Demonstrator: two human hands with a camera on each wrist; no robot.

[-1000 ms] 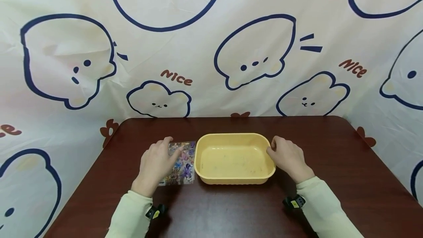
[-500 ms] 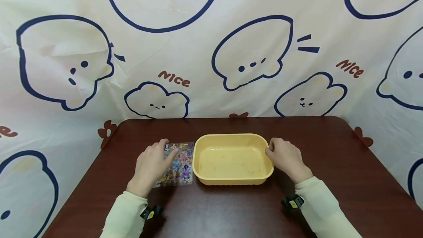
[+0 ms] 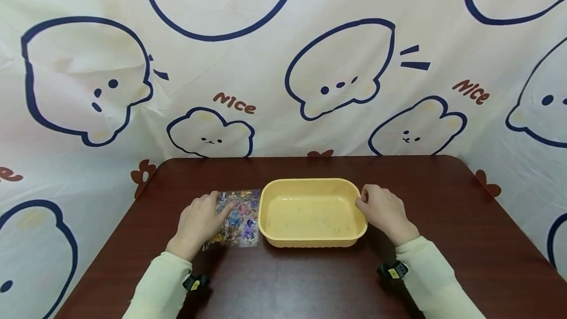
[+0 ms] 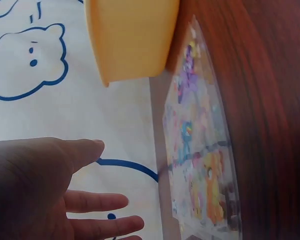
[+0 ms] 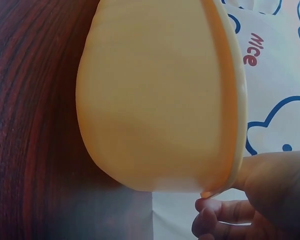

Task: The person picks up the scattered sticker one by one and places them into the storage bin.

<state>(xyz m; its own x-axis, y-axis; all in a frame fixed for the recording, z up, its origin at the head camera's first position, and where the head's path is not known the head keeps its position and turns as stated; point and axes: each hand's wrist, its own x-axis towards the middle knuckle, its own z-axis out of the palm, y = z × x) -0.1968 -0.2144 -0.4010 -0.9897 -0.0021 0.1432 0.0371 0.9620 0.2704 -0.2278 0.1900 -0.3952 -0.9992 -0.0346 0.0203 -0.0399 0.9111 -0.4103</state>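
Observation:
A yellow plastic basin (image 3: 312, 216) sits mid-table in the head view, with only small specks on its floor. My right hand (image 3: 384, 210) pinches its right rim. In the right wrist view the thumb of that hand (image 5: 277, 192) goes over the rim while curled fingers lie below it. Left of the basin lies a flat, clear packet of colourful cartoon pony stickers (image 3: 245, 220). My left hand (image 3: 196, 223) hovers over the packet's left side, its fingers loosely extended and holding nothing. The left wrist view shows a gap between these fingertips (image 4: 122, 201) and the packet (image 4: 202, 165).
The dark brown wooden table (image 3: 283, 284) has rounded far corners. A white cloth (image 3: 266, 63) with blue bear outlines hangs behind it and along both sides. Each wrist wears a small black camera on a strap.
My left hand has drawn back to the left, so more of the sticker packet shows. The right hand keeps its pinch on the basin rim, and the basin stays in place.

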